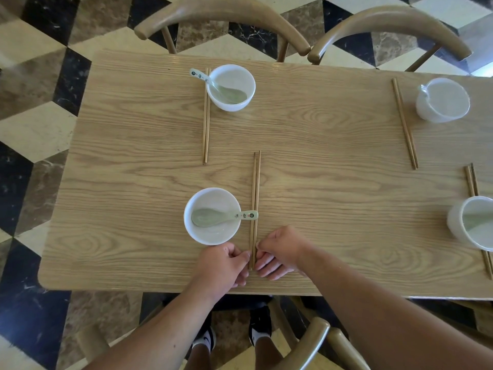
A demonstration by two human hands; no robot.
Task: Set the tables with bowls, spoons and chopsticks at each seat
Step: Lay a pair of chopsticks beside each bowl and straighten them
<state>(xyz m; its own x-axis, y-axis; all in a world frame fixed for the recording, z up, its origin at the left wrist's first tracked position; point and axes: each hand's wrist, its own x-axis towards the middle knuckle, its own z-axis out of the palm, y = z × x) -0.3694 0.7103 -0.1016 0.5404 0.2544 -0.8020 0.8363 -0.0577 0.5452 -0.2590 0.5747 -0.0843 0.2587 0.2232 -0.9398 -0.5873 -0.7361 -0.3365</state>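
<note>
Wooden chopsticks [255, 206] lie between both hands, left [226, 265] and right [280, 253].

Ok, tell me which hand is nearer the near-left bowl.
Left. The left hand sits just below the near-left bowl, almost touching its rim; the right hand lies beyond the chopsticks, further right.

The pale wooden counter [320, 129] shows strong oak-like grain under a smooth, faintly satin finish. The white round bowls [231, 87] look like glossy glazed ceramic or melamine; which one cannot be told. The pale green spoon [222, 217] is smooth with printed marks. The slim brown wooden chopsticks [255, 204] look matt. The checkered marble floor [34, 129] is polished and veined.
</note>
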